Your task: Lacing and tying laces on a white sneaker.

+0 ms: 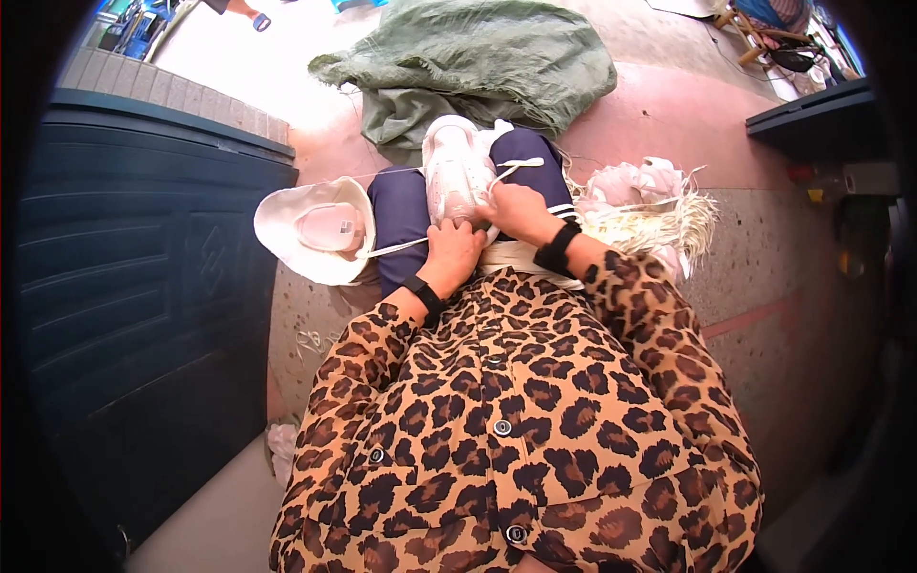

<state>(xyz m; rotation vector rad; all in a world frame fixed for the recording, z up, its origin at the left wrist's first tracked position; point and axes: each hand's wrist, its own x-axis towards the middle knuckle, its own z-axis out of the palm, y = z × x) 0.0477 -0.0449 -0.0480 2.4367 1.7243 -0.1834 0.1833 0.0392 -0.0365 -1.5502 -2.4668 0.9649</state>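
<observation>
A pale pinkish-white sneaker rests between my thighs, its toe pointing away from me. My left hand is closed at the shoe's near end, fingers curled against its opening. Just right of it, my right hand pinches at the lacing area, fingertips bent inward; the exact grip is partly hidden. One white shoelace trails left from the shoe past my left hand. Another loose lace end sticks out above my right hand.
At left, a white bowl-shaped piece holds a pink insole-like pad. A heap of cream laces and pale pieces lies at right. Ahead lies a green woven sheet. Dark door panels stand at left and right.
</observation>
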